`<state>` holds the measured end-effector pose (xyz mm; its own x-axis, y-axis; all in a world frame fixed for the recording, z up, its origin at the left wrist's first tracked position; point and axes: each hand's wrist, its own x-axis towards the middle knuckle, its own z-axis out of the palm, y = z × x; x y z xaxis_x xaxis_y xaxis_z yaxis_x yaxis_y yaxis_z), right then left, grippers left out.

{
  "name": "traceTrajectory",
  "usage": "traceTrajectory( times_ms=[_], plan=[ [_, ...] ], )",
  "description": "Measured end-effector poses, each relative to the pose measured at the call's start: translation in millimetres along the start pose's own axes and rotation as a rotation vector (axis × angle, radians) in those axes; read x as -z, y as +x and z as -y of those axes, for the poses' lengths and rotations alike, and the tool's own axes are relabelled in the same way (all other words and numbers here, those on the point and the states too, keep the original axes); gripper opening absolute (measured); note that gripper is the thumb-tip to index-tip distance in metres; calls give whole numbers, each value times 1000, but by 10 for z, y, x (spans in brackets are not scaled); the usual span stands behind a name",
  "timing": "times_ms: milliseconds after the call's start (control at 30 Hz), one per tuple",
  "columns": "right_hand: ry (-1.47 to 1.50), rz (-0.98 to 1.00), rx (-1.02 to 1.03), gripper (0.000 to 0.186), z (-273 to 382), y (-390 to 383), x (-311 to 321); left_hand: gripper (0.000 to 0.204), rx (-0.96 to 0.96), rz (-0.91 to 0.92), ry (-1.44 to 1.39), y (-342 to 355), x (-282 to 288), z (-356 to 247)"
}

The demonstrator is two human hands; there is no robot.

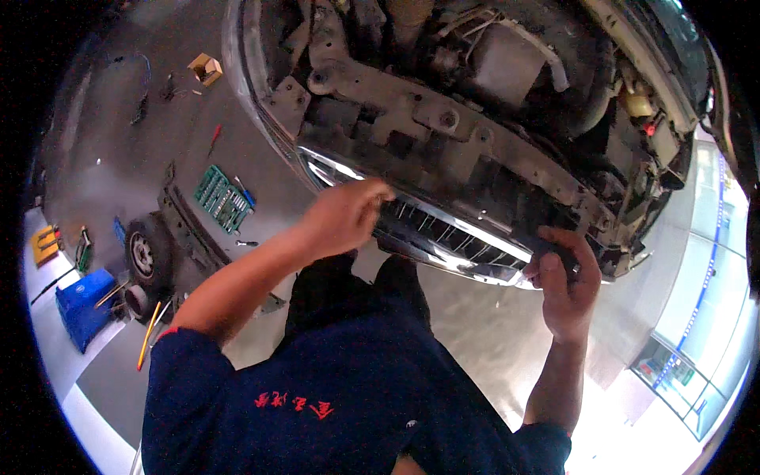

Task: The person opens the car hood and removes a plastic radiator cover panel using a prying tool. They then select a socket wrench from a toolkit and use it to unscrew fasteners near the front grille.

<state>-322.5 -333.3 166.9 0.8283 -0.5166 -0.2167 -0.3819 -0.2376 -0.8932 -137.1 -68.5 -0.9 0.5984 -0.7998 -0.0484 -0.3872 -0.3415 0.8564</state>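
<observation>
A chrome-trimmed car grille (455,231) with dark slats lies across the front of an opened car. My left hand (348,214) is closed at the upper edge of the grille, left of its middle. Its curled fingers hide whatever they pinch. At the right end of the grille, my right hand (571,286) has its thumb and fingers bent round a dark part (560,255), whose full shape is hidden. Just beyond both hands runs the dusty front crossmember (467,131) of the car.
The engine bay (507,63) is exposed. On the floor at left are an open green socket set (222,199), a red screwdriver (215,138), a small cardboard box (206,69), a wheel (146,252), a long dark bumper piece (190,226) and a blue bin (85,305).
</observation>
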Motion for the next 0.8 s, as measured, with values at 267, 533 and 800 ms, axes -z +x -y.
traceTrajectory(
  times_ms=[267, 533, 800],
  plan=[
    [-198, 172, 161, 26, -756, 658, 71, 32, 768, -246, -692, -565, -194, -85],
    [-235, 320, 262, 30, -973, 977, -39, 33, 425, -364, -461, -235, -548, -464],
    [-763, 447, 407, 34, -552, 956, -157, 24, 31, -209, 35, 427, -334, -541]
  ],
)
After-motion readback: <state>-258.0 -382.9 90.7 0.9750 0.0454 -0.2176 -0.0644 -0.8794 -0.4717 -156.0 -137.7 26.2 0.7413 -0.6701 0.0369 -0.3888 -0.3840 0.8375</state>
